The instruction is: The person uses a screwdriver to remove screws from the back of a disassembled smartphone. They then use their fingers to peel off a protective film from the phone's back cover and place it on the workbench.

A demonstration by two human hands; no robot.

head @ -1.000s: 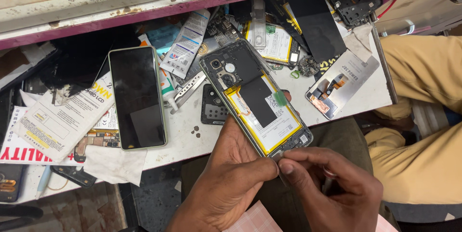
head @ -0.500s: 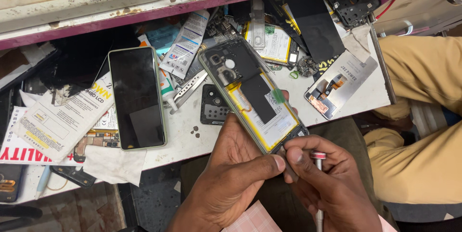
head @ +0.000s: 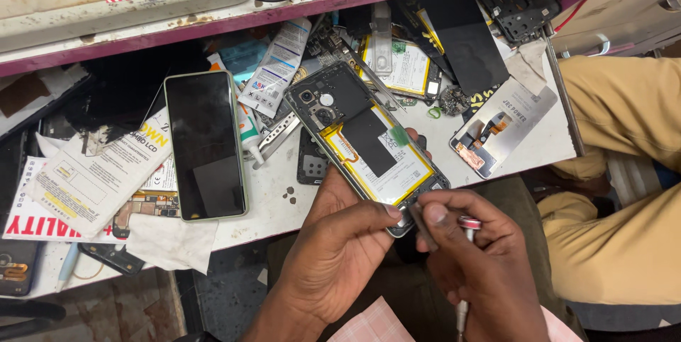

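My left hand [head: 339, 257] grips the lower end of an opened phone [head: 365, 142], its back cover off, showing a yellow-edged battery, black shielding and camera holes. The phone tilts up toward the bench. My right hand [head: 472, 264] is closed on a thin screwdriver [head: 466, 271] with a red collar; thumb and forefinger pinch at the phone's bottom edge beside my left thumb. The tool's tip is hidden by my fingers.
A green-edged phone [head: 206, 145] lies screen up on the white bench [head: 280, 203]. Around it lie paper packaging [head: 92, 179], a glue tube [head: 277, 65], a spare battery [head: 399, 65], a display panel [head: 505, 125] and loose parts. A person in tan clothing [head: 624, 172] sits at the right.
The opened phone has shifted slightly down and left in my left hand. My right hand has turned, bringing the screwdriver's red collar into view, and stays pinched at the phone's bottom edge.
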